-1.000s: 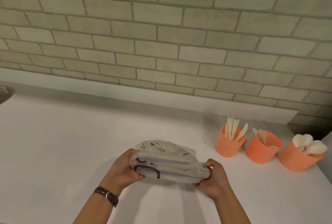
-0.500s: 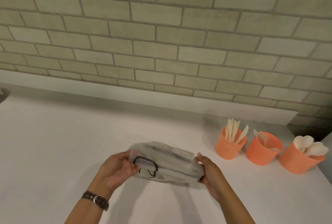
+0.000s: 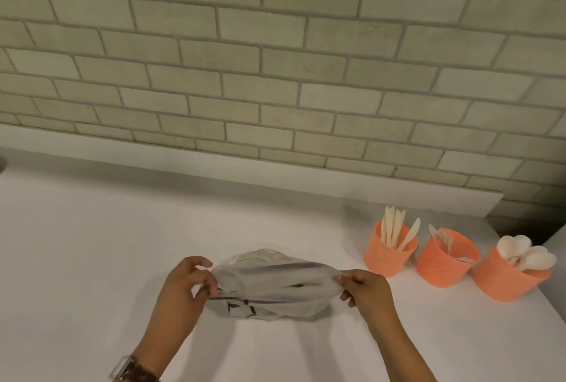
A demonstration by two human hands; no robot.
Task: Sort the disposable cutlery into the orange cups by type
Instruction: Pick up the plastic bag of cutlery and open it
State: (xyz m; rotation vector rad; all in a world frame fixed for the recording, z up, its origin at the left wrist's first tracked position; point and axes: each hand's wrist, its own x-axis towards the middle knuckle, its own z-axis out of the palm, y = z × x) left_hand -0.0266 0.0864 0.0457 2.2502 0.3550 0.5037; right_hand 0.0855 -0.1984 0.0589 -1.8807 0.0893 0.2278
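- A crumpled translucent plastic bag (image 3: 272, 283) with black print is stretched over the white countertop (image 3: 92, 244).
- The left hand (image 3: 183, 286) pinches the bag's left end, and the right hand (image 3: 364, 289) pinches its right end.
- Right of the bag stand three orange perforated cups. The nearest cup (image 3: 387, 256) holds cream knives (image 3: 393, 230), the middle cup (image 3: 441, 262) white forks (image 3: 444, 237), and the farthest cup (image 3: 505, 280) white spoons (image 3: 526, 254).

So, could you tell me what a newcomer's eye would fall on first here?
First, the left hand and right hand pinching the ends of a crumpled translucent plastic bag near the front of the white counter. At right, three orange perforated plastic cups holding cream knives, forks and spoons.
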